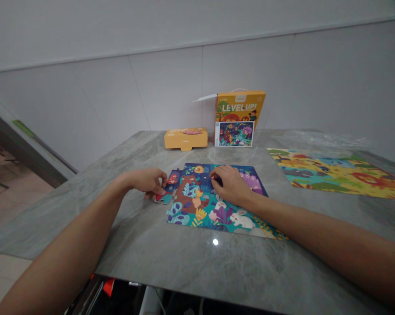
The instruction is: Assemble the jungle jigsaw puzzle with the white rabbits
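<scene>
A jigsaw puzzle with a dark blue and teal forest scene, a brown bear and white rabbits lies mostly joined on the table. At its left side my left hand pinches a red and teal puzzle piece between thumb and fingers, beside the bear's edge. That piece sits slightly apart from the main picture, below a section with a red figure. Over the puzzle's upper middle rests my right hand, fingers curled and closed near the surface. What its fingertips hold, if anything, is hidden.
A second, yellow animal puzzle lies at the right, with clear plastic wrap behind it. Toward the wall stand a flat yellow box, an upright orange box and a picture card. The grey table's front edge is near me.
</scene>
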`<move>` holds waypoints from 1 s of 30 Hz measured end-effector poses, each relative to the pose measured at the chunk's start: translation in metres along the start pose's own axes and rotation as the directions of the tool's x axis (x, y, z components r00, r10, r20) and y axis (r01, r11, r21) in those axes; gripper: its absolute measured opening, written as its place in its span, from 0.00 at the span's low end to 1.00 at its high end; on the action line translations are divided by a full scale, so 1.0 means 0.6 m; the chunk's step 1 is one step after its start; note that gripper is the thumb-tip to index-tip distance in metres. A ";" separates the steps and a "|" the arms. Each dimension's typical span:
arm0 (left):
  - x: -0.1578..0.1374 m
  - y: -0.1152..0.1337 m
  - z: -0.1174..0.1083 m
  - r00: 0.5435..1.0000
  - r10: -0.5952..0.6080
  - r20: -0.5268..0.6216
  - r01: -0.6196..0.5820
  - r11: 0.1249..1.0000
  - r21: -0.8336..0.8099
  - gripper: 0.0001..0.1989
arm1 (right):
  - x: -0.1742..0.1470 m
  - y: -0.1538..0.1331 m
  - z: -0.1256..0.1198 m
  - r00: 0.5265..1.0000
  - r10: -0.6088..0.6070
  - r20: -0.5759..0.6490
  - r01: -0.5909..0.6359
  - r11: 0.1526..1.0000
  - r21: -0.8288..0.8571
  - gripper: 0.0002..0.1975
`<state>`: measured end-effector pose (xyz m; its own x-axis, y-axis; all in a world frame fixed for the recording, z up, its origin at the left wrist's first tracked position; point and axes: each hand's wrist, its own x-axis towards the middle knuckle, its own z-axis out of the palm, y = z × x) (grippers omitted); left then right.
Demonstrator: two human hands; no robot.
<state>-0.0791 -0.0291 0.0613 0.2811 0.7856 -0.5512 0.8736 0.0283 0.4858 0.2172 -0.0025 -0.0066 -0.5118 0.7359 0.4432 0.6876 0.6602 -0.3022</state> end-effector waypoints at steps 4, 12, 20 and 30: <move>-0.006 -0.001 -0.004 1.000 0.026 0.005 -0.026 0.999 -0.021 0.18 | 0.000 0.001 0.001 1.000 -0.001 -0.002 0.001 1.000 0.000 0.07; 0.002 0.006 0.008 0.998 0.051 0.021 -0.050 0.998 -0.048 0.21 | 0.000 0.000 0.001 1.000 -0.003 -0.007 0.003 1.000 -0.017 0.07; 0.009 0.002 0.013 0.999 0.033 -0.043 -0.032 0.999 0.004 0.19 | 0.000 -0.001 0.000 1.000 0.002 -0.001 -0.002 1.000 -0.019 0.07; 0.028 0.017 0.028 0.956 0.145 -0.255 -0.081 0.966 0.247 0.14 | 0.018 0.014 -0.002 0.903 0.387 -0.189 -0.268 0.848 0.457 0.07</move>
<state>-0.0588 -0.0259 0.0458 0.2945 0.9127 -0.2834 0.9189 -0.1890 0.3462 0.2181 0.0108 -0.0036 -0.0988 0.8911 0.4428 0.4850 0.4317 -0.7605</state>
